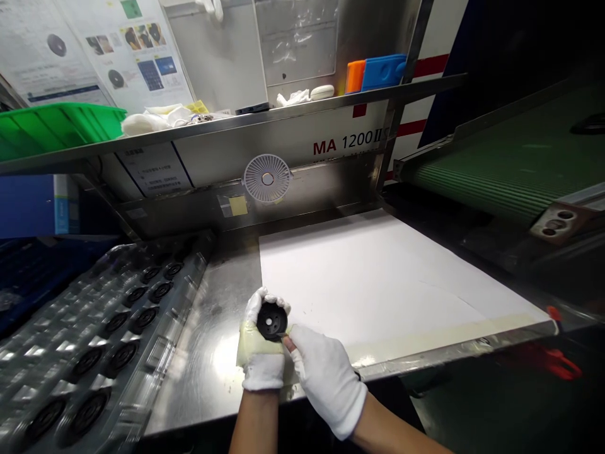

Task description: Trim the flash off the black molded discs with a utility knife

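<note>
A round black plastic part (267, 329) with a pale spot at its centre and small holes around it is tilted toward me. My left hand (259, 340), in a white glove, is closed around its left and upper rim. The gloved right hand (326, 372) is pinched at the part's lower right edge, with a bare fingertip showing there. Whatever lies between those right fingers is too small to make out. A little dark piece (358, 376) shows beside the right wrist; I cannot tell what it belongs to.
On the left lies a clear plastic tray (163, 353) with several black round parts. White paper (350, 271) covers much of the metal bench (222, 271). A small fan (267, 179) hangs behind, under a shelf (212, 129) with a green bin (61, 129). A green conveyor (491, 176) is at right.
</note>
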A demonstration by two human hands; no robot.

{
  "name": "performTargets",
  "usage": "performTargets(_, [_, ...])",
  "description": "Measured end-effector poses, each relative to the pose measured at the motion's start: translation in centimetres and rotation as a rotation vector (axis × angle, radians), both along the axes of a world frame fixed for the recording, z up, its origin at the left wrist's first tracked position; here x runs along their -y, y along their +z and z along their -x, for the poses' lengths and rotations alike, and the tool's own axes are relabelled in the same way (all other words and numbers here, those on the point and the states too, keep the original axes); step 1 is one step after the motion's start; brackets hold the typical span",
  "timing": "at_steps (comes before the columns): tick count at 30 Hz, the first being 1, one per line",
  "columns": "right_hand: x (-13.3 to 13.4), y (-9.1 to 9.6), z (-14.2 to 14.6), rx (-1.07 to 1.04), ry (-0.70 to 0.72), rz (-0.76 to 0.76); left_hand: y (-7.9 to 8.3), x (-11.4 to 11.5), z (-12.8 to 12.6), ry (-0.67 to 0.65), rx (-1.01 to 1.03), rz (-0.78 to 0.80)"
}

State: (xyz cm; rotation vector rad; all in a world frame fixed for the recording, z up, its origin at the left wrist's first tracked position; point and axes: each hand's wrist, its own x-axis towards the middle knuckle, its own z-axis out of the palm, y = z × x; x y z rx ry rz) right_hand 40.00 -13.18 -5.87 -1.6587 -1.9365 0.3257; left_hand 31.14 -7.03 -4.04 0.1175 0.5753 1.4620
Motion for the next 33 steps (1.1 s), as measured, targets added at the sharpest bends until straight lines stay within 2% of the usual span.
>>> performTargets(3, [0.1, 0.3, 0.0, -0.009, 0.037, -0.002, 0.4, 0.5, 0.1, 0.015, -0.037, -0.039])
performTargets(8, [-0.3, 0.4, -1.0, -0.043, 0.005, -0.018, 0.3, 0.9, 0.8, -0.164, -0.098, -0.096])
performTargets(11, [-0.5, 0.4, -1.4, -0.035, -0.041, -0.017, -0.2, 0.5, 0.6, -0.146, -0.08, -0.12])
performTargets(14, [-0.4, 0.3, -1.3, -0.021, -0.041, 0.0, -0.4, 0.0, 0.0, -0.095, -0.055, -0.062])
performTargets(17, [-0.2, 0.1, -0.7, 0.0, -0.037, 0.015, -0.4, -0.1, -0.5, 0.0, -0.019, -0.007])
performTargets(21, [-0.1, -0.1, -0.2, -0.016, -0.003, 0.018, -0.5, 0.3, -0.6, 0.108, -0.019, -0.045])
performTargets(27, [-0.4, -0.3, -1.0, -0.062, -0.016, 0.005, -0.8, 0.4, 0.3, -0.106, -0.082, -0.064])
performTargets(33, [-0.4, -0.7, -1.2, -0.048, -0.067, 0.017, -0.8, 0.0, -0.5, -0.018, -0.046, 0.029])
